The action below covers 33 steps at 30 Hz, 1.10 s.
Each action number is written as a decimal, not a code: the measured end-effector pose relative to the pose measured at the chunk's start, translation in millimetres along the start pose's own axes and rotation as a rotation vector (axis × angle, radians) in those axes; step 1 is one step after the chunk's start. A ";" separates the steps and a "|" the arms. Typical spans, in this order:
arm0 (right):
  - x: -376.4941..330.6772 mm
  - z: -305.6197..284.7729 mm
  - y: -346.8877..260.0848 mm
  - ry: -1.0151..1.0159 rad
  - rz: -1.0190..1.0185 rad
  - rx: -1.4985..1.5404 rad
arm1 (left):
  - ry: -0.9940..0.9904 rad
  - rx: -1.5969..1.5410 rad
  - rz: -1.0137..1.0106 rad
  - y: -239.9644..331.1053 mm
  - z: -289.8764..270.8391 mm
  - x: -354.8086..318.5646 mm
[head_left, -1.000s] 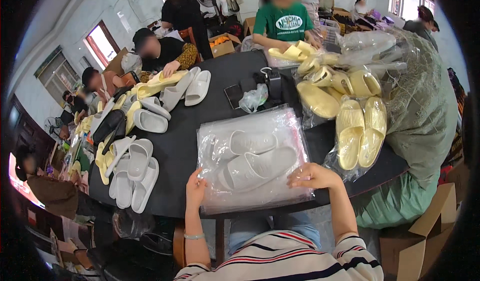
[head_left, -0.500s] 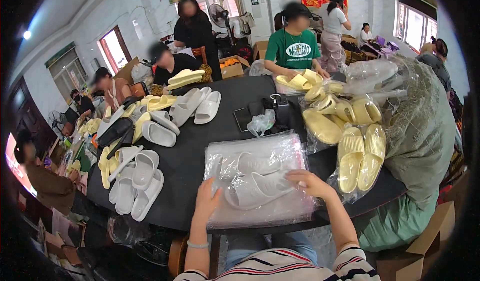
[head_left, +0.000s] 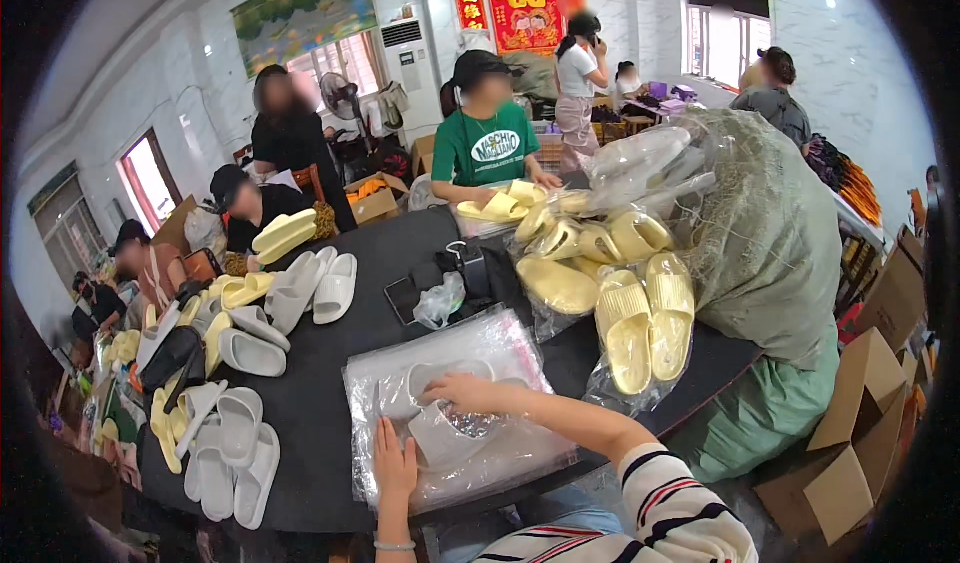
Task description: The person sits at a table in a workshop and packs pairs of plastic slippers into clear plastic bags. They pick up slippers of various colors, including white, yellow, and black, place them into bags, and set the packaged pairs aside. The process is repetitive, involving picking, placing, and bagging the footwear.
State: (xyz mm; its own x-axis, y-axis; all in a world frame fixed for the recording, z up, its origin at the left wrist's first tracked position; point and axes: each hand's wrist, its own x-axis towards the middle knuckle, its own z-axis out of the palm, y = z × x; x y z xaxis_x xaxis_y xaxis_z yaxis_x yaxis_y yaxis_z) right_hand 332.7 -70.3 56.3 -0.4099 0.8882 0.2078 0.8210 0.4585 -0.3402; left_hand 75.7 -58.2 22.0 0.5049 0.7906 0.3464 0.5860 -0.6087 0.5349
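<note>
A pair of grey slippers (head_left: 443, 441) lies in clear plastic on a stack of clear plastic bags (head_left: 400, 496) at the table's front edge. My left hand (head_left: 396, 459) rests flat by the near left side of the slippers, fingers stretched out on the plastic. Reaching across from the right, my right hand (head_left: 468, 393) is over the pair, its fingers bent down between the two slippers. What those fingertips grip, if anything, is hidden.
Bagged yellow slippers (head_left: 625, 328) lie right of the stack, beside a large woven sack (head_left: 770, 253). Loose grey slippers (head_left: 240, 453) and yellow ones are piled at left. A phone (head_left: 403, 300) lies behind the stack. Across the table, a person in green (head_left: 490, 143) handles yellow slippers.
My right hand has moved left, from the right end of the grey slippers to between them. My left hand now lies flatter on the plastic. The view has turned to the right.
</note>
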 end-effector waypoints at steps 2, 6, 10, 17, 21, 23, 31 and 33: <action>4.6 -2.2 -2.4 -0.019 0.018 0.069 | -0.002 0.004 -0.008 -1.7 1.7 1.5; -10.5 -20.1 -16.4 0.019 0.184 0.056 | 0.042 -0.012 -0.014 -13.1 3.2 0.1; -29.9 -50.4 -8.3 -0.143 0.377 0.106 | 0.031 0.038 -0.008 -22.2 7.3 -4.8; -26.8 -19.1 -23.9 0.000 0.183 0.109 | -0.024 0.057 0.005 -13.1 7.0 -2.6; -4.4 -14.6 -39.6 0.025 0.160 -0.055 | -0.014 0.053 0.026 -13.9 4.0 -2.3; -4.6 1.4 -20.4 0.134 0.080 -0.135 | -0.022 0.035 0.027 -9.9 3.4 0.4; -71.5 -42.0 -5.8 0.318 0.250 -0.029 | -0.006 0.125 -0.053 -11.9 5.6 -1.9; -101.9 -56.0 7.0 0.469 0.312 0.024 | -0.002 0.187 -0.057 -10.9 8.6 -0.8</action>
State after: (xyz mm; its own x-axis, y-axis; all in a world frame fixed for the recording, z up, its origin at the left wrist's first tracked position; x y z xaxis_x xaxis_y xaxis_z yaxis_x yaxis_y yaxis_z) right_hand 402.5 -159.3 84.1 0.0763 0.8754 0.4773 0.8634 0.1814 -0.4707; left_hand 74.4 -52.8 9.2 0.4681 0.8244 0.3182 0.7212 -0.5645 0.4016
